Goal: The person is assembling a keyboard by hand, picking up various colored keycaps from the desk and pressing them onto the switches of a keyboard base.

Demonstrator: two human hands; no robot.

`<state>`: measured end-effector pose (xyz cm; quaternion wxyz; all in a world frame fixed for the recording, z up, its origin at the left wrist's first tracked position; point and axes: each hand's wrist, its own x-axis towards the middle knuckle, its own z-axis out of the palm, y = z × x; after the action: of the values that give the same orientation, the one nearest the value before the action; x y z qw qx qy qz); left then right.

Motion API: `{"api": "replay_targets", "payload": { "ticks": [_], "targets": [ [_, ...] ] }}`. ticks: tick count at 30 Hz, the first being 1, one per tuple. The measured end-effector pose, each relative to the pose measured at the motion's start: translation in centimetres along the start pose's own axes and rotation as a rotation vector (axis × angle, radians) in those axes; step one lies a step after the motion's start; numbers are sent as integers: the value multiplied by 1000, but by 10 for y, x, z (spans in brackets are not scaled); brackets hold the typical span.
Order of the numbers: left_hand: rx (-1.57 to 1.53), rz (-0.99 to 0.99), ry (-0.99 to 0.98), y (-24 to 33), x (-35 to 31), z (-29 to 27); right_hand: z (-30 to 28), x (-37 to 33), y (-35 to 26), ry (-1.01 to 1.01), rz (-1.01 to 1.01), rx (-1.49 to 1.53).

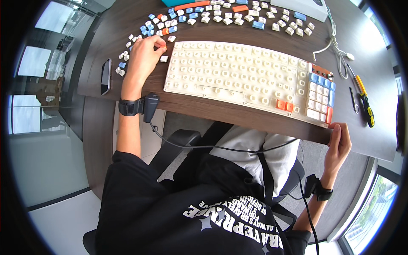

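Note:
A cream keyboard (229,70) lies along the table's front edge. Most of its switch positions are bare, while white, blue and orange keycaps fill the number pad at its right end. Two orange keycaps (284,105) sit in its lower row. Off the keyboard's upper left corner, my left hand (145,55) is closed in a pinch among loose keycaps; what its fingertips hold, if anything, is too small to make out. A white keycap (164,59) lies just below those fingers. My right hand (339,141) curls over the table edge beside the keyboard's lower right corner.
Several loose white, blue and orange keycaps (206,19) spread across the far side. A phone (106,76) lies at the left. To the right are a coiled cable (335,44), a yellow-and-black screwdriver (366,104) and a thin dark tool (354,100). A white box (304,7) stands behind.

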<state>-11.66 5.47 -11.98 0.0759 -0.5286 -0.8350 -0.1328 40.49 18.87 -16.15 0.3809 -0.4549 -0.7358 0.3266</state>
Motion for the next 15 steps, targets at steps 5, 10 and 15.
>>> {"api": "replay_targets", "payload": {
  "ticks": [5, 10, 15],
  "targets": [
    [-122, 9, 73, 56, -18, -27, 0, 1, -7, -28, 7, -12],
    [-408, 313, 67, 173, -60, -22, -1, 2, -8, -43, 7, -47],
    [-567, 516, 55, 244, -74, 5, 0, 3, -10, -40, 25, -57]
  ]
}}
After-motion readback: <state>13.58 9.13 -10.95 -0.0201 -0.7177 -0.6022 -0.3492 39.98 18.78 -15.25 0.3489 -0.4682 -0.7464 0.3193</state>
